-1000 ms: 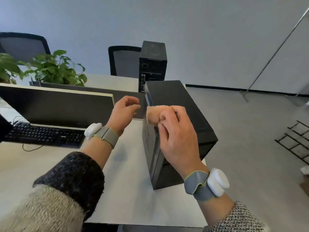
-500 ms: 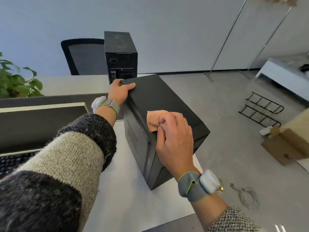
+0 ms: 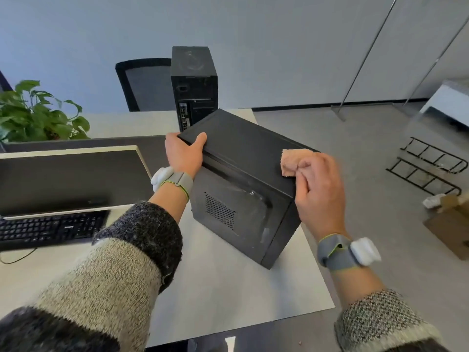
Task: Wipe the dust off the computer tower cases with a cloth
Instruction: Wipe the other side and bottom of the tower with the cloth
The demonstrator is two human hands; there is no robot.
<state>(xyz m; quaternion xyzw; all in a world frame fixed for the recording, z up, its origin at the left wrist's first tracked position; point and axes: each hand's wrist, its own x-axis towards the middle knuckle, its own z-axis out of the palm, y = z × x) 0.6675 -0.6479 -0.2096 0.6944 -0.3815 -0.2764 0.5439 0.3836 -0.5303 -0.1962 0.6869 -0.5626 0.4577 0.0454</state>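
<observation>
A second back my left hand (image 3: 184, 154) was loose in the air beside the case. By this moment it had clamped the far upper corner of the near tower case (image 3: 228, 224), thumb on top, fingers curled over the far edge out of sight. So the box was braced, and that was the big change.

My right hand (image 3: 317, 189) had the peach cloth (image 3: 291, 162) bunched tight between thumb and fingertips the whole way. It had slid from the near-left edge of the top panel (image 3: 253, 146) across to the right-hand edge, cloth flat on the metal. I read that as one pass over the top done.

The case sat at the desk's (image 3: 223, 288) corner and looked canted, but I couldn't tell whether it had tipped or my head had. The vented side panel (image 3: 253, 212) faced me with pale smears on it, so that face still wanted wiping. The second tower (image 3: 194, 90), farther back on the desk, was speckled with dust on top and untouched.
</observation>
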